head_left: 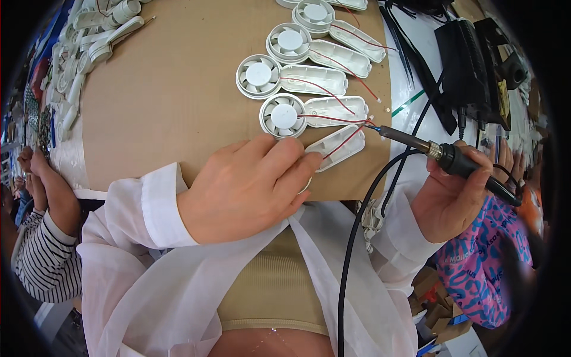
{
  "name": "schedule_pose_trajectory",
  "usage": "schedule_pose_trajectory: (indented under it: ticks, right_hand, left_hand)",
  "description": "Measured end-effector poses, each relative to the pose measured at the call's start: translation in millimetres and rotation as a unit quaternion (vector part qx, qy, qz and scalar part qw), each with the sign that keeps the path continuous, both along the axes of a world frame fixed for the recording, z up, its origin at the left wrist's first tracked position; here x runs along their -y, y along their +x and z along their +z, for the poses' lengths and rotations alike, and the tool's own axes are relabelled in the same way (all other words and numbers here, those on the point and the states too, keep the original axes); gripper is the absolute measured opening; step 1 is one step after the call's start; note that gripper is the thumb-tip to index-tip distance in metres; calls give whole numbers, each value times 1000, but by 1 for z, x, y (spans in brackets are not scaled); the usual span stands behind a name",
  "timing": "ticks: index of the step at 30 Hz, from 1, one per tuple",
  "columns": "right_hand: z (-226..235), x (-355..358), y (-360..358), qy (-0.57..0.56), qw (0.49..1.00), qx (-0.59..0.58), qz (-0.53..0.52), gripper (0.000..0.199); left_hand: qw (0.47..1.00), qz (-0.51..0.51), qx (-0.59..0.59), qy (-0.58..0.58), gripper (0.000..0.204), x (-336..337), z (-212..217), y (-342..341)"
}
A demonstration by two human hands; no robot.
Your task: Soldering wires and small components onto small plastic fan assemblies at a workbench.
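Brown board (172,83): carries a row of white fans (259,74). Left hand (244,184): fingers curled close together over the round end of the nearest fan (349,147); whether they pinch it, I cannot tell. Right hand (453,195): thumb and fingers pinch the soldering iron (410,139), tip at the red wires (344,141). Risk, in my judgement: an unsteady grip could scorch casing or wire covering.

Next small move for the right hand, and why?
Probably a slight steadying of the iron in the right hand: its tip overlaps the end of the red wire in view, contact unclear, while the left hand is at that wire's white housing.
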State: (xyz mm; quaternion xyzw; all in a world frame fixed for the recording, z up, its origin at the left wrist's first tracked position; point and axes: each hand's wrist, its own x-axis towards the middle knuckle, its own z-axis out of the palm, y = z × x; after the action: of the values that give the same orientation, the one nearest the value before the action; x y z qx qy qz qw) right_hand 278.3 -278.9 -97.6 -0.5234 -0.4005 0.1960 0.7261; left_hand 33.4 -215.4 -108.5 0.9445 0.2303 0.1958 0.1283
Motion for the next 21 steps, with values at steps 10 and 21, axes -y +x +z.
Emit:
schedule_pose_trajectory:
  ticks: [10,21]
  right_hand:
    - [-11,-16,15,83,992,-24,93,31]
    - [-32,-44,2,97,986,12,133,19]
  left_hand:
    - [997,44,-63,-29,42,7,7,2]
    - [989,69,-92,91,39,6,-17,3]
